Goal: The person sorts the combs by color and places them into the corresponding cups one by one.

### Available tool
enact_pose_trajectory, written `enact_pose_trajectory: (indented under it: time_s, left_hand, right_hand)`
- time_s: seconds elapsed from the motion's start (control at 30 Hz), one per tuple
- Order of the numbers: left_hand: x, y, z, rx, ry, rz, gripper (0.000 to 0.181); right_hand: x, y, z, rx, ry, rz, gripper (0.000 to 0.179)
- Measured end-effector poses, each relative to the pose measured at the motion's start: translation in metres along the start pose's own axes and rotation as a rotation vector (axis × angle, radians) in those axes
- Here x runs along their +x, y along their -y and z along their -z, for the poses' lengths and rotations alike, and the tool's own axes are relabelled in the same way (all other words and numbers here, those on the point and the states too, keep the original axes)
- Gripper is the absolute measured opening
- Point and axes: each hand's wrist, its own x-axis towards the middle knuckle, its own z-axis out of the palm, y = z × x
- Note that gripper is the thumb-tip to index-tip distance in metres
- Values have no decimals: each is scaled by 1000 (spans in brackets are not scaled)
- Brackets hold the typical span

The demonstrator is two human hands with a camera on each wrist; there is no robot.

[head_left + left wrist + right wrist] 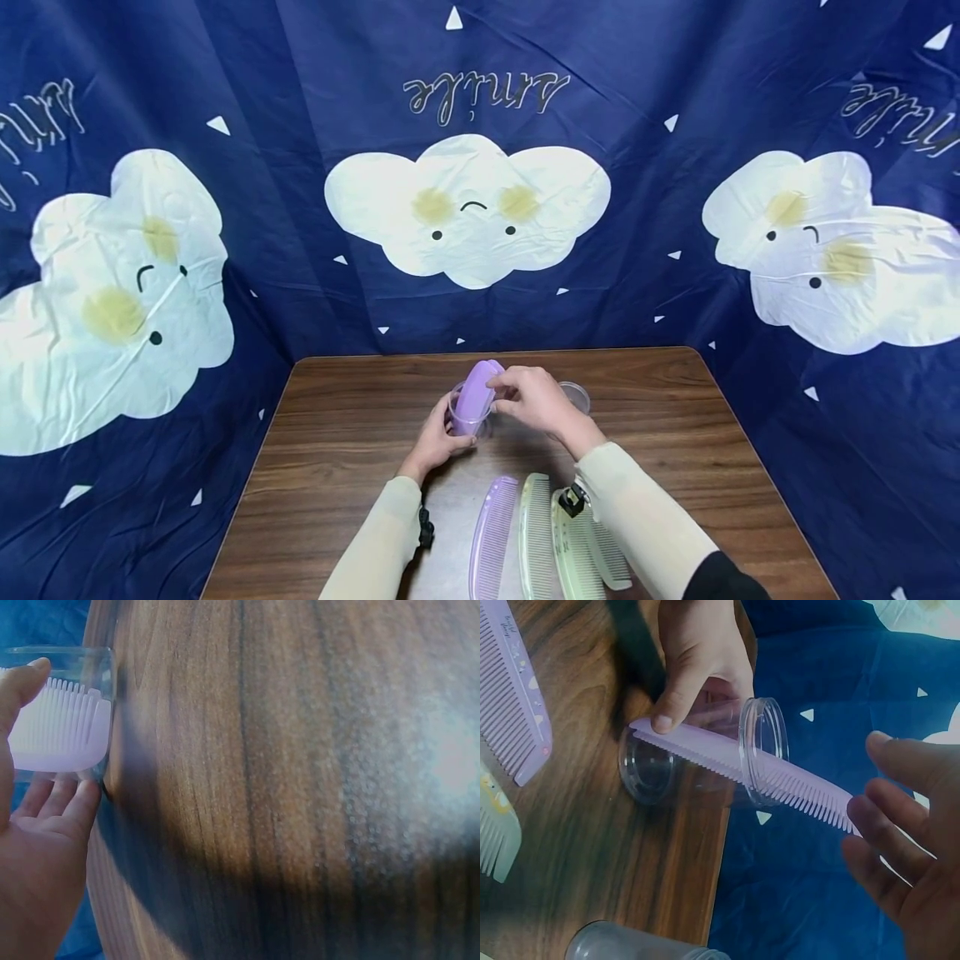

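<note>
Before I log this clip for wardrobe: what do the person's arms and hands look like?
Left hand and right hand are bare. The left sleeve and right sleeve are cream; black cloth shows higher up the right arm. A small black device sits at each wrist.

The comb in the jar (475, 396) is lilac; the jar (697, 786) and the second jar (634, 945) are clear and colourless; the lilac comb on the table (492, 542) carries whitish motifs and dark script along its spine; the combs beside it (534, 542) are pale green, one with a yellow-and-white motif near its tip; the table (292, 500) is brown wood grain with darker streaks; the backdrop (273, 308) is navy, scattered with white triangles (454, 20) and white clouds (468, 183) with yellow cheeks and black eyes, plus dark lettering (502, 87) outlined in white; the sleeves (637, 510) are cream, the right one meeting black higher up
</note>
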Motion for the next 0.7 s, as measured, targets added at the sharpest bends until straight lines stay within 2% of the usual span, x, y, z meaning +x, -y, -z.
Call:
enact_pose_trajectory:
  time_s: [0.07, 0.4, 0.57, 0.7]
  left_hand:
    - [0, 0, 0, 2, -2, 4, 90]
    - [-1, -1, 0, 7, -10, 16, 90]
    - [0, -1, 0, -4, -1, 23, 91]
    - [0, 0, 0, 0, 3, 30, 90]
  right_hand:
    - [-4, -1, -1, 38, 10, 7, 34]
    - [-21, -3, -7, 61, 75, -1, 35]
    - [-29, -8, -16, 44, 101, 24, 37]
    - [-37, -11, -24, 65, 126, 13, 39]
